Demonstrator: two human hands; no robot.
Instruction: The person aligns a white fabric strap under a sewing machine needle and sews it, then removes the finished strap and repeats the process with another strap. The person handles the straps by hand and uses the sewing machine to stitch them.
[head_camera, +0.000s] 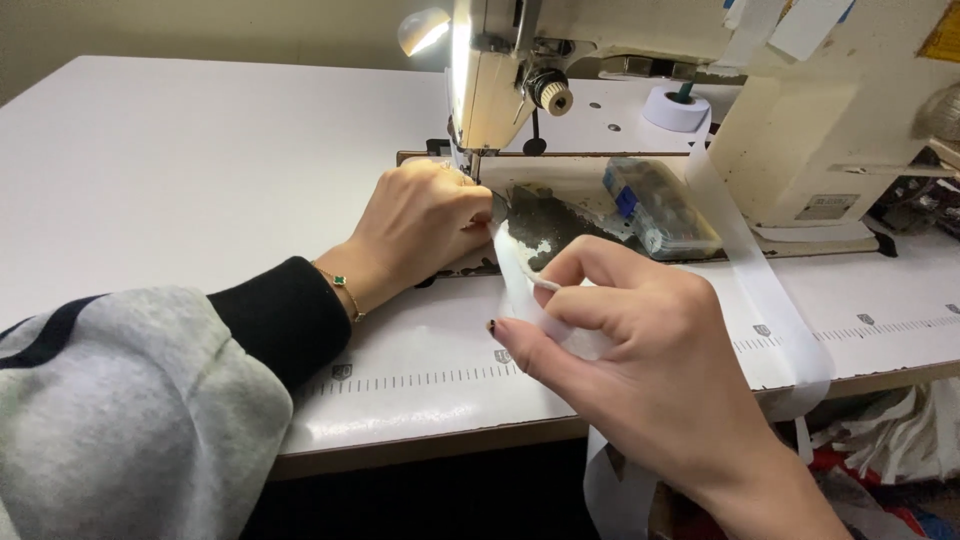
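Head camera has us looking down at both hands right in front of the sewing machine. Our left hand is curled into a loose fist, knuckles up, fingers tucked down against the machine bed right by the needle area, where the end of the white tape comes in. We can't really see the fingertips, so whether they're pinching the tape or just pressing on it is anyone's guess. The wrist lies flat on the white table, with a thin gold bracelet showing past the black cuff and grey sleeve.

Our right hand is closer to us, hovering over the front edge of the table. It's mostly closed: thumb and forefinger pinch the white tape, the other fingers curl loosely underneath, and the strip runs up from this pinch toward the left hand. More tape hangs off the table edge below the wrist. A clear plastic box sits on the machine bed just behind.
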